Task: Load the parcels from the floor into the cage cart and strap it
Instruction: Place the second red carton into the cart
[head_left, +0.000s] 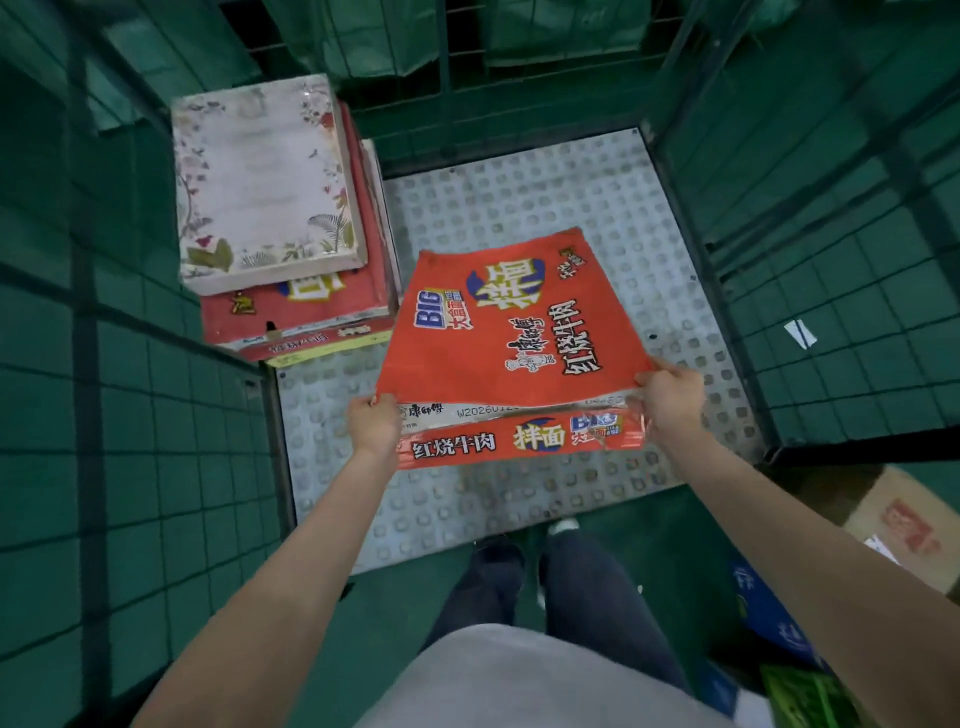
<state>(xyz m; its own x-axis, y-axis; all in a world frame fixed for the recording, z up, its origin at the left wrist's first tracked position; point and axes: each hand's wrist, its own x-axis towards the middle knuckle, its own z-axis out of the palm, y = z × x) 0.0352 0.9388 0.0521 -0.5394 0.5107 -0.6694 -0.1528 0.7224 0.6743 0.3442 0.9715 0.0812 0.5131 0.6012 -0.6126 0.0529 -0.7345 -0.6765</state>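
A flat red noodle carton (511, 332) hangs over the studded metal floor (545, 208) of the cage cart, held level between both hands. My left hand (373, 423) grips its near left corner, and my right hand (670, 397) grips its near right corner. In the cart's back left corner stands a stack of parcels: a white floral box (262, 179) on top of red cartons (296, 317). The cart's green mesh walls (130, 364) rise on the left, right and back.
A brown cardboard box (904, 519) and a blue parcel (769, 608) lie on the green floor at the right, outside the cart. My legs and shoes (519, 571) stand at the cart's open front edge.
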